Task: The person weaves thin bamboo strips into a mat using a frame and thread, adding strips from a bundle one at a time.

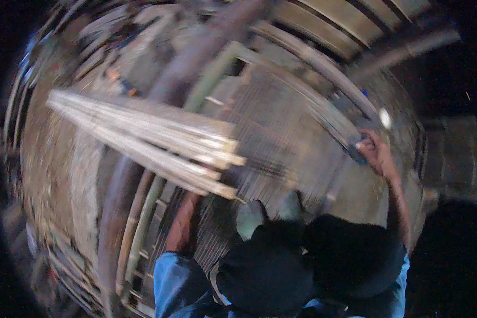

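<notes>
Over the left edge of the brown slatted floor point(259, 114): a pale wooden-strip bundle point(148, 122)
Long axis slanting, near ends rightward; left hand hidden, grip unclear; right hand point(375, 152) curled on a blurred dark object point(356, 153).

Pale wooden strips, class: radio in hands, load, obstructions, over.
Left hand hidden behind pale, narrow wooden strips. Right hand on dark, blurred object. Strips overlap thick brown pole in view.

This looks like a rustic, partly open shelter, perhaps a simple workshop: a slatted floor point(265, 119) bordered by a thick dark pole point(188, 61) and a slimmer green pole point(212, 77), brown ground point(47, 175) beyond, and a bundle of pale strips point(143, 121).
</notes>
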The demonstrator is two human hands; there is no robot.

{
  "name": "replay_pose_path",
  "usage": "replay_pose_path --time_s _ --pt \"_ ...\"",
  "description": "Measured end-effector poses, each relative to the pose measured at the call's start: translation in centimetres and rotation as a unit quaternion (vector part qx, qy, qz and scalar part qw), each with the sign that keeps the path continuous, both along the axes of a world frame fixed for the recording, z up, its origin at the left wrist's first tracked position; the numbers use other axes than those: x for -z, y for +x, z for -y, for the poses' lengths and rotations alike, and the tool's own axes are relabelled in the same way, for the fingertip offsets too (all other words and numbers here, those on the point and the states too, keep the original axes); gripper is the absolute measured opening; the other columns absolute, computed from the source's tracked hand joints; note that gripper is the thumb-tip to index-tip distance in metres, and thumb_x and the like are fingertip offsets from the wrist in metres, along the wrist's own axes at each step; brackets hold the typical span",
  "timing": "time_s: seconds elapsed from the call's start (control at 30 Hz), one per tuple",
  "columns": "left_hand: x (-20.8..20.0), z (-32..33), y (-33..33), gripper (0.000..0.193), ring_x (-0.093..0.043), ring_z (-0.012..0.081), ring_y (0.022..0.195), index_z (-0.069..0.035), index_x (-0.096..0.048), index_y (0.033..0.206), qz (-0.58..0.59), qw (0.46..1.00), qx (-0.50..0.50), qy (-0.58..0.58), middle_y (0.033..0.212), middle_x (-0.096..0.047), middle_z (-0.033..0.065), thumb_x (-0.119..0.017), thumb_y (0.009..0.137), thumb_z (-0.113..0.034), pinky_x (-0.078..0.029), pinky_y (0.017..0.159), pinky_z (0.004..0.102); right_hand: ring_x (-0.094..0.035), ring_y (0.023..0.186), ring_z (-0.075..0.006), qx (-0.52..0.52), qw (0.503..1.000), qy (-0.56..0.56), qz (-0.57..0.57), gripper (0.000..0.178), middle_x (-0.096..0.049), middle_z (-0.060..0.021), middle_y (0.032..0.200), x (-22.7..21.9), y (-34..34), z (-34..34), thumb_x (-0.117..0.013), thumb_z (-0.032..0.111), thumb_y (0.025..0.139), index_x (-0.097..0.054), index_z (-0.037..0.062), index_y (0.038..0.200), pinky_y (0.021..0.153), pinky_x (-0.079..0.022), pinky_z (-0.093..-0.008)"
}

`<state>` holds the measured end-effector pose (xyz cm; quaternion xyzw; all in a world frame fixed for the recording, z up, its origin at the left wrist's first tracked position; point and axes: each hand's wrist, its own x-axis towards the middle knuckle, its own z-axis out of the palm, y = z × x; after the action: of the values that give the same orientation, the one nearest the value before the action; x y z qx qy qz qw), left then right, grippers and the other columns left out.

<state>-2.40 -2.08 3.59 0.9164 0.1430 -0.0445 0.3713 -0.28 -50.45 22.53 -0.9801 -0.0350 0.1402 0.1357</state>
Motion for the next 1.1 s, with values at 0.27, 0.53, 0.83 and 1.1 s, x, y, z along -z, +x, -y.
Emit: replay_pose_path --time_s 0.27,0.53,0.83,1.1 --pt "-15.6 -5.9 -13.0 0.045 -0.065 0.0173 0.064 0.004 -0.058 0.121 0.039 0.792 -0.097 -0.601 0.079 -0.069 0.0125 -0.057 0.098 -0.034 -0.051 0.061 0.0272 -0.061 0.074 -0.0111 -0.138 0.846 0.476 -0.197 0.034 -0.065 -0.0055 0.086 -0.2 5.3 -26.1 -0.056 0.022 0.100 -0.055 0.0034 0.128 0.066 -0.050 -0.0264" --pt "-20.3 -2.8 -6.8 0.046 -0.054 0.0112 0.040 -0.001 -0.061 0.093 0.091 0.718 -0.206 -0.658 0.056 -0.055 0.0038 -0.055 0.098 -0.046 -0.031 0.033 0.0214 -0.060 0.068 -0.0085 -0.157 0.848 0.467 -0.195 0.023 -0.065 -0.0030 0.080 2.6 5.2 -28.0 -0.059 0.016 0.098 -0.062 -0.0019 0.113 0.061 -0.049 -0.0243" --pt "-19.8 -2.2 -4.7 0.040 -0.054 0.0094 0.048 -0.001 -0.062 0.099 0.091 0.764 -0.234 -0.594 0.070 -0.062 0.0039 -0.053 0.099 -0.041 -0.039 0.041 0.0216 -0.061 0.072 -0.0099 -0.079 0.838 0.481 -0.244 0.015 -0.067 -0.0046 0.084 5.9 4.4 -22.9 -0.066 0.011 0.093 -0.066 0.0005 0.104 0.066 -0.051 -0.0254" --pt "-21.4 -1.8 -12.0 0.038 -0.053 0.0109 0.048 0.002 -0.053 0.122 0.120 0.746 -0.099 -0.648 0.071 -0.061 0.0067 -0.051 0.103 -0.031 -0.040 0.040 0.0240 -0.058 0.072 -0.0101 -0.202 0.824 0.445 -0.288 0.014 -0.064 -0.0026 0.083 7.6 2.0 -25.1 -0.065 0.012 0.094 -0.066 -0.0021 0.095 0.067 -0.049 -0.0265"
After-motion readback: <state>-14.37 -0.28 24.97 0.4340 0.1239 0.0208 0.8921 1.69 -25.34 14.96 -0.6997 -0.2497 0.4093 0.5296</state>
